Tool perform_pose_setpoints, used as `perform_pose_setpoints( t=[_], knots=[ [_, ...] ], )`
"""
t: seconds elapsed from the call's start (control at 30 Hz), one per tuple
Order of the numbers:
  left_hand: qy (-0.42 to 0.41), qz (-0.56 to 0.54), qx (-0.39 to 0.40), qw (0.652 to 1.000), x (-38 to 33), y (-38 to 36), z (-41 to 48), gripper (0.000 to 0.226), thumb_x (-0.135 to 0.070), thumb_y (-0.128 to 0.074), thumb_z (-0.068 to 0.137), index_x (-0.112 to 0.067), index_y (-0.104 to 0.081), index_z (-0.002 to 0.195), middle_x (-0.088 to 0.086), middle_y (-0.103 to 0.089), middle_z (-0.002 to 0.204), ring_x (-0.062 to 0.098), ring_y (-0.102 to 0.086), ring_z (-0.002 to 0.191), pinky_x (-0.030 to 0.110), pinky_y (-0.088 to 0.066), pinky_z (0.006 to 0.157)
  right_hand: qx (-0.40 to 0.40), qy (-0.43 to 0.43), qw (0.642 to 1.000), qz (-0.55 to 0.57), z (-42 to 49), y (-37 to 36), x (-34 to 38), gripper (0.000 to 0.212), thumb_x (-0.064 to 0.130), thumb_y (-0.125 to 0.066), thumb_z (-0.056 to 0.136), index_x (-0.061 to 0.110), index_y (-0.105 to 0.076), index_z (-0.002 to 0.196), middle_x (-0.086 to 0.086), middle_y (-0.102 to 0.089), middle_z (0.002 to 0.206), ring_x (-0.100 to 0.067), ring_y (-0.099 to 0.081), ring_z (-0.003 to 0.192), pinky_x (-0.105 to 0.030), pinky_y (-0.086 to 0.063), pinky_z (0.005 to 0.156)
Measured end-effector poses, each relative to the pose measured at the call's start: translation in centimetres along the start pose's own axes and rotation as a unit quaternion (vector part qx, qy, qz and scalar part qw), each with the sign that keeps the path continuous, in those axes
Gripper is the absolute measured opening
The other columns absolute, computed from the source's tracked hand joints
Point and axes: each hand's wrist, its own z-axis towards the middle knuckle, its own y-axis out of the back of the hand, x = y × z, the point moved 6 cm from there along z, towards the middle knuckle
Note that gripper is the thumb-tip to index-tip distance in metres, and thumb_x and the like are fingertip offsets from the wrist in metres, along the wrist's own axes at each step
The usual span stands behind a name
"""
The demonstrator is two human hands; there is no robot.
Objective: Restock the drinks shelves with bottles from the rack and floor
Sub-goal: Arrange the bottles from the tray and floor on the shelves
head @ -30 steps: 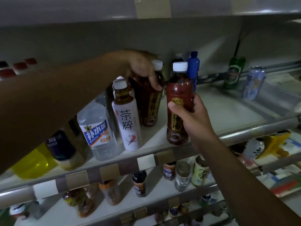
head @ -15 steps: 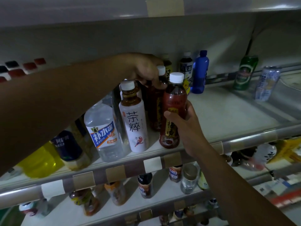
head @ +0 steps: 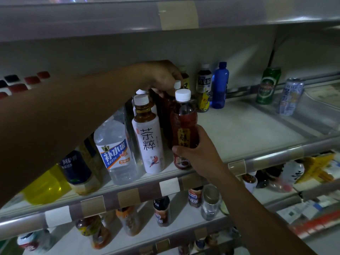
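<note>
My right hand (head: 197,155) is wrapped around the lower half of a red tea bottle (head: 184,124) with a white cap, which stands upright at the front of the middle shelf (head: 248,135). My left hand (head: 161,78) reaches over from the left and grips the top of a second dark red bottle (head: 168,111) just behind it; only its cap edge and a strip of its body show. A white-labelled tea bottle (head: 149,137) stands directly left of both.
Left on the shelf stand a clear water bottle (head: 116,150), a dark-labelled bottle (head: 77,172) and a yellow one (head: 44,186). At the back are a dark tea bottle (head: 203,89), a blue bottle (head: 219,85), a green can (head: 268,85) and a pale can (head: 290,96). Lower shelves hold several bottles.
Both red bottles have shifted left and back, closer to the white-labelled bottle. My left hand has pushed its bottle deeper, behind the one in my right hand.
</note>
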Motion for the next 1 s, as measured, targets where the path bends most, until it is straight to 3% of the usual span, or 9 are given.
perform_pose_setpoints(
  t=[0.23,0.33,0.47,0.6,0.73,0.8,0.93,1.0],
  knots=[
    [-0.011,0.015,-0.008,1.0,-0.1,0.1,-0.1,0.031,-0.004,-0.067,0.089,-0.023,-0.061,0.113,-0.003,-0.059,0.097,0.011,-0.057,0.071,0.012,-0.045,0.042,0.049,-0.003,0.998,0.04,0.6,-0.1,-0.2,0.064,0.018,-0.083,0.077,0.052,-0.046,0.118,0.031,-0.066,0.108,0.009,-0.064,0.102,-0.011,-0.054,0.075],
    [-0.011,0.034,-0.014,0.999,0.0,0.0,-0.1,0.03,-0.002,-0.065,0.089,-0.023,-0.06,0.109,0.0,-0.059,0.1,0.012,-0.058,0.073,0.015,-0.045,0.044,0.065,-0.007,0.997,0.049,0.8,-0.1,-0.5,0.065,0.016,-0.082,0.079,0.052,-0.047,0.119,0.023,-0.067,0.114,0.002,-0.064,0.108,-0.022,-0.055,0.088],
    [-0.019,0.052,-0.021,0.998,0.0,-0.1,-0.1,0.028,-0.001,-0.062,0.089,-0.023,-0.06,0.105,0.005,-0.059,0.11,0.018,-0.06,0.083,0.021,-0.046,0.054,0.075,-0.01,0.995,0.071,0.9,-0.1,-0.7,0.064,0.012,-0.081,0.079,0.049,-0.048,0.12,0.019,-0.068,0.114,0.001,-0.065,0.106,-0.02,-0.055,0.084],
    [-0.02,0.075,-0.019,0.997,-0.1,-0.2,-0.3,0.031,0.001,-0.059,0.088,-0.024,-0.061,0.107,0.004,-0.06,0.11,0.015,-0.058,0.078,0.018,-0.044,0.049,0.071,-0.018,0.992,0.106,0.8,-0.2,-0.8,0.063,0.003,-0.078,0.08,0.033,-0.053,0.129,0.006,-0.071,0.117,-0.012,-0.068,0.108,-0.034,-0.056,0.092],
    [-0.016,0.088,-0.015,0.996,-0.5,0.0,-0.5,0.04,-0.002,-0.061,0.089,-0.021,-0.06,0.125,0.005,-0.06,0.12,0.015,-0.059,0.082,0.02,-0.044,0.055,0.072,-0.025,0.992,0.097,0.9,-0.1,-0.6,0.06,0.003,-0.078,0.08,0.038,-0.054,0.123,0.01,-0.072,0.113,-0.01,-0.068,0.106,-0.032,-0.056,0.092],
    [-0.016,0.096,-0.022,0.995,-0.7,0.5,-0.9,0.051,0.001,-0.06,0.088,-0.02,-0.054,0.135,0.003,-0.057,0.123,0.013,-0.059,0.081,0.019,-0.044,0.055,0.07,-0.032,0.994,0.083,1.0,0.0,-0.2,0.062,0.004,-0.078,0.08,0.033,-0.053,0.13,0.007,-0.07,0.118,-0.014,-0.067,0.111,-0.042,-0.053,0.099],
    [-0.028,0.103,-0.074,0.992,-0.7,1.9,-1.8,0.059,0.007,-0.056,0.087,-0.02,-0.051,0.139,0.006,-0.054,0.136,0.022,-0.055,0.108,0.029,-0.047,0.076,0.073,-0.035,0.994,0.07,1.3,0.2,0.2,0.068,0.004,-0.078,0.08,0.025,-0.05,0.138,0.002,-0.069,0.123,-0.018,-0.064,0.116,-0.05,-0.048,0.105],
    [-0.036,0.08,-0.105,0.991,-0.5,2.6,-2.4,0.054,0.007,-0.051,0.087,-0.018,-0.056,0.135,0.008,-0.054,0.135,0.021,-0.052,0.109,0.028,-0.043,0.077,0.069,-0.041,0.994,0.068,1.2,0.3,-0.1,0.066,0.005,-0.079,0.08,0.026,-0.051,0.136,0.002,-0.07,0.121,-0.019,-0.064,0.116,-0.052,-0.047,0.105]
  ],
)
